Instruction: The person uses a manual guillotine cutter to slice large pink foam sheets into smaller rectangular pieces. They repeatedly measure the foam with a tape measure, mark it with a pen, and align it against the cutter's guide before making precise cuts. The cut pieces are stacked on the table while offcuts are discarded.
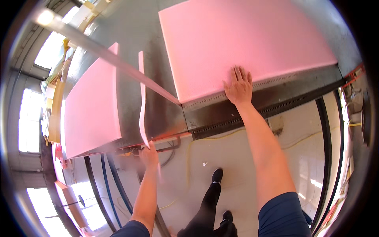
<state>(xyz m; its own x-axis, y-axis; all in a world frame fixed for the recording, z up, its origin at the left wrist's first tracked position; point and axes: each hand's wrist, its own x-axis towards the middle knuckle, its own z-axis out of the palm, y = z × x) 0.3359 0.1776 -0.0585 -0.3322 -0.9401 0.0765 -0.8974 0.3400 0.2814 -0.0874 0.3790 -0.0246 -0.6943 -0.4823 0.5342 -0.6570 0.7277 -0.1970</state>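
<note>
A large pink foam sheet point(244, 43) lies on the dark metal table at the right. My right hand point(239, 87) rests flat on its near edge, fingers stretched out. My left hand point(149, 155) is closed around the near end of a thin pink foam strip point(142, 98), just off the table's front edge. The strip runs away from me over the table, bending near my fingers, and a bit of its end hangs below the hand. To the left, a second pink foam sheet point(92, 106) lies apart from the strip.
A long narrow bar point(118, 63) slants down from the upper left to the table beside the right sheet's near corner. A ruled scale point(276, 80) runs along the table's front part. Table legs point(324, 130) and a yellow cord point(225, 136) are below. Bright windows point(30, 120) are at left.
</note>
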